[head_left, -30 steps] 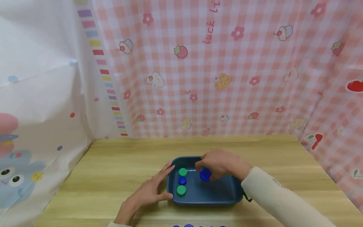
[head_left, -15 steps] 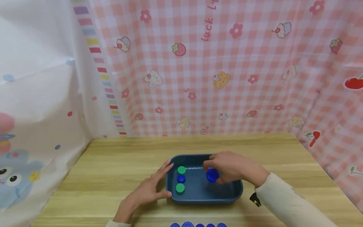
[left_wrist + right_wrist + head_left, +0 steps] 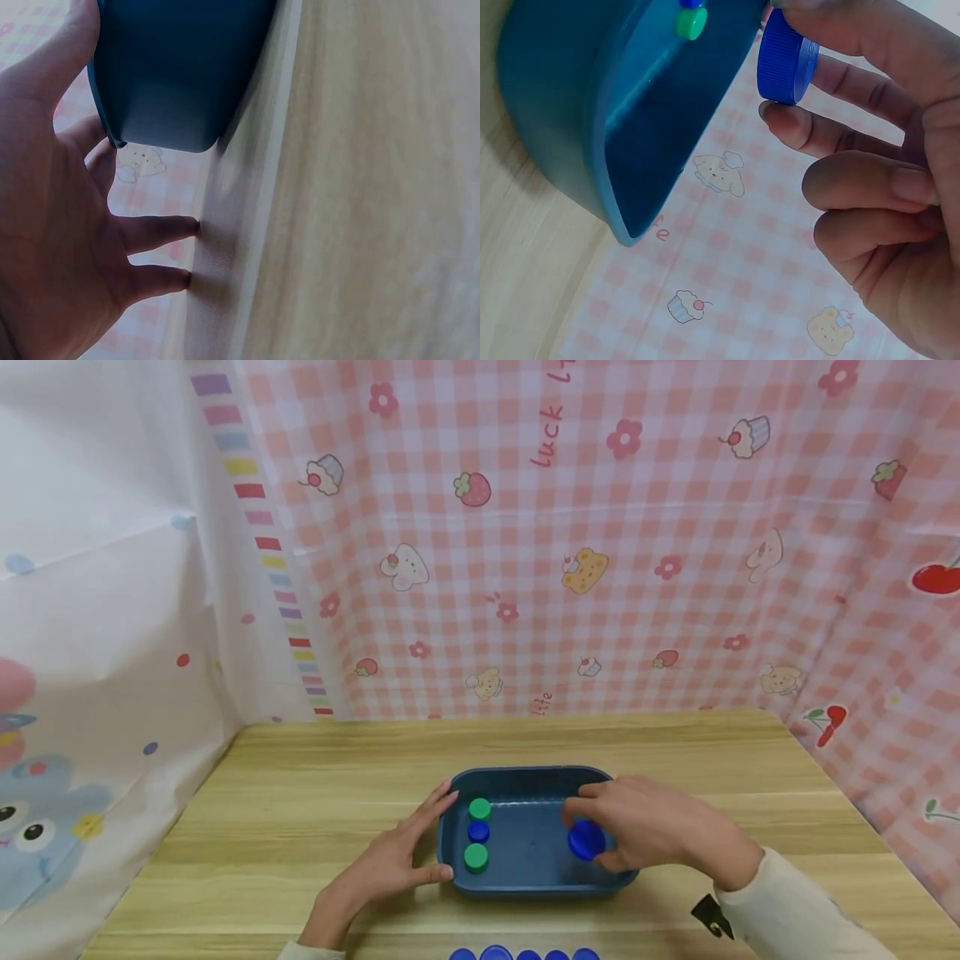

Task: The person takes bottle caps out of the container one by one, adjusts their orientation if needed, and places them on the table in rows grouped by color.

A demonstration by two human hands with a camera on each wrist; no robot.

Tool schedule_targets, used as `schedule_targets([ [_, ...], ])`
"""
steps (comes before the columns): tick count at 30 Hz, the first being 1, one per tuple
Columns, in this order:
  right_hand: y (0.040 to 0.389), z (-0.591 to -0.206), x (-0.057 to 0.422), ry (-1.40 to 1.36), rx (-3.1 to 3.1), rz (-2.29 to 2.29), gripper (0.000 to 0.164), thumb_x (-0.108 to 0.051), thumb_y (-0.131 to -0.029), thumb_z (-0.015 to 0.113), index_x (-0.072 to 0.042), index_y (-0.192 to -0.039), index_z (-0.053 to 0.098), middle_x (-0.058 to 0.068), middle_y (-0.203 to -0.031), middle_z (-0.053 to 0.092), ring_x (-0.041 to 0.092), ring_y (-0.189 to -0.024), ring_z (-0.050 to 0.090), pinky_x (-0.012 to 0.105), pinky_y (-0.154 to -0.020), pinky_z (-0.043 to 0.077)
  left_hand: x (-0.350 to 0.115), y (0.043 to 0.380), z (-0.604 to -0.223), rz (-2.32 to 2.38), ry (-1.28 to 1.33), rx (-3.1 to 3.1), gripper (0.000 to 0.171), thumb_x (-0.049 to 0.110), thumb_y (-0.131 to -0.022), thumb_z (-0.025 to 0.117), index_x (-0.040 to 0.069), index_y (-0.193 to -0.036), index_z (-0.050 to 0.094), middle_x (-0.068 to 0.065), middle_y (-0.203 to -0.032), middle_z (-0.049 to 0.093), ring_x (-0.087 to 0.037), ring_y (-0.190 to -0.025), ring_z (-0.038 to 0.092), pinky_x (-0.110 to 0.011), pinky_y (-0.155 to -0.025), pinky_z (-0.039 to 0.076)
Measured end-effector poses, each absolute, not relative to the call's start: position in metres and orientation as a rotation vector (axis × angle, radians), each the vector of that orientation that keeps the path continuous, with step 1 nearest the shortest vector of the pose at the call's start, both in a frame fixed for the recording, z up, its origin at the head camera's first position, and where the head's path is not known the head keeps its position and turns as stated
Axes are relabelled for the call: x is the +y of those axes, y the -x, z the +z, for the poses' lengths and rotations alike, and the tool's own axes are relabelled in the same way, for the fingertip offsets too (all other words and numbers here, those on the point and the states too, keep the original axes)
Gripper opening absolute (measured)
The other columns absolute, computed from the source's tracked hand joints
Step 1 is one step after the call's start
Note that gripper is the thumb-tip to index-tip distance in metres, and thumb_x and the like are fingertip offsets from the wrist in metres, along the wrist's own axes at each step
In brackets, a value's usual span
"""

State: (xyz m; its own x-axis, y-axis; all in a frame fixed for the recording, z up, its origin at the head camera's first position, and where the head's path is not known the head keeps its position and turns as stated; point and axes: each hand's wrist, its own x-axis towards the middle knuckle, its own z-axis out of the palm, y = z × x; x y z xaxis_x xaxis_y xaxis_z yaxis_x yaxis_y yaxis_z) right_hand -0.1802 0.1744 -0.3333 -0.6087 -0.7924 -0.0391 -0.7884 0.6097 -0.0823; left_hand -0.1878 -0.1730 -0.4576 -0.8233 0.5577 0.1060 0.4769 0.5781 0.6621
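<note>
My right hand [image 3: 652, 827] pinches a blue bottle cap [image 3: 587, 840] between thumb and fingertips, over the right part of a dark blue tray [image 3: 540, 890]. In the right wrist view this ribbed cap [image 3: 784, 60] is held at the tray's rim level, with the last two fingers curled in. On the other side, my left hand [image 3: 382, 864] rests its spread thumb and fingers against the tray's left end. Inside, along that end, a green cap [image 3: 480, 809], a small blue cap [image 3: 478, 831] and another green cap [image 3: 476, 857] lie in a row.
Several blue caps [image 3: 497, 953] line the bottom edge of the head view, partly cut off. The wooden table [image 3: 337, 760] meets a pink checked cloth [image 3: 525, 527] at the back. A small black piece [image 3: 711, 917] shows by the right sleeve [image 3: 795, 902].
My right hand has moved rightward over the tray with the blue cap, and slightly nearer to me. The left hand stays at the tray's left end. The view has shifted slightly.
</note>
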Motion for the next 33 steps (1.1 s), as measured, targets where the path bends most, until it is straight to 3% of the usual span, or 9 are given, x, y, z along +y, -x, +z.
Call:
schedule_targets([
  [15, 0.154, -0.340, 0.191, 1.429, 2.758, -0.198, 0.035, -0.032, -0.075, 0.079, -0.022, -0.104, 0.060, -0.017, -0.086, 0.051, -0.003, -0.064, 0.046, 0.023, -0.058, 0.046, -0.172, 0.188, -0.457, 1.075, -0.867, 2.683, 0.086, 0.041, -0.085, 0.070, 0.031, -0.154, 0.019, 0.012, -0.159, 0.003, -0.037, -0.140, 0.023, -0.070, -0.095, 0.032],
  [20, 0.145, -0.345, 0.195, 1.444, 2.764, -0.209, 0.032, -0.034, -0.076, 0.077, -0.024, -0.101, 0.060, -0.020, -0.084, 0.049, -0.004, -0.061, 0.042, 0.019, -0.054, 0.041, -0.172, 0.188, -0.458, 1.079, -0.877, 2.684, 0.086, 0.040, -0.085, 0.071, 0.030, -0.154, 0.019, 0.010, -0.160, 0.004, -0.037, -0.140, 0.024, -0.068, -0.094, 0.034],
  [27, 0.133, -0.355, 0.201, 1.356, 2.731, -0.270, 0.030, -0.037, -0.080, 0.075, -0.024, -0.104, 0.063, -0.021, -0.088, 0.053, -0.004, -0.064, 0.044, 0.019, -0.058, 0.043, -0.172, 0.188, -0.458, 1.088, -0.863, 2.679, 0.086, 0.042, -0.085, 0.070, 0.032, -0.154, 0.019, 0.012, -0.160, 0.004, -0.034, -0.140, 0.022, -0.068, -0.096, 0.033],
  [33, 0.121, -0.367, 0.205, 1.257, 2.694, -0.338, 0.023, -0.044, -0.084, 0.071, -0.032, -0.100, 0.060, -0.025, -0.080, 0.045, -0.001, -0.064, 0.041, 0.020, -0.057, 0.037, -0.171, 0.187, -0.456, 1.083, -0.868, 2.683, 0.086, 0.042, -0.085, 0.071, 0.031, -0.154, 0.019, 0.011, -0.160, 0.004, -0.035, -0.140, 0.023, -0.067, -0.095, 0.034],
])
